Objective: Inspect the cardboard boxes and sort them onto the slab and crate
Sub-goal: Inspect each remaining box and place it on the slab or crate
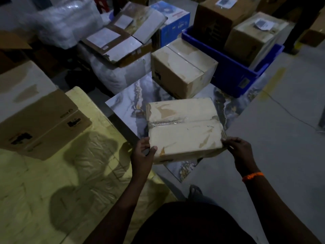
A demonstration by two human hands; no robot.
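Between left hand (142, 154) and right hand (238, 152), box (184, 127)

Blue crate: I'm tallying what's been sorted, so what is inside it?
Inside the blue crate stands a labelled cardboard box; a second labelled box behind it seems inside too. The crate's floor and anything beneath or between them is hidden by the boxes and the near wall.

grey concrete floor (281, 155) | painted yellow stripe (275, 80) | thin cable (290, 113) | light dim
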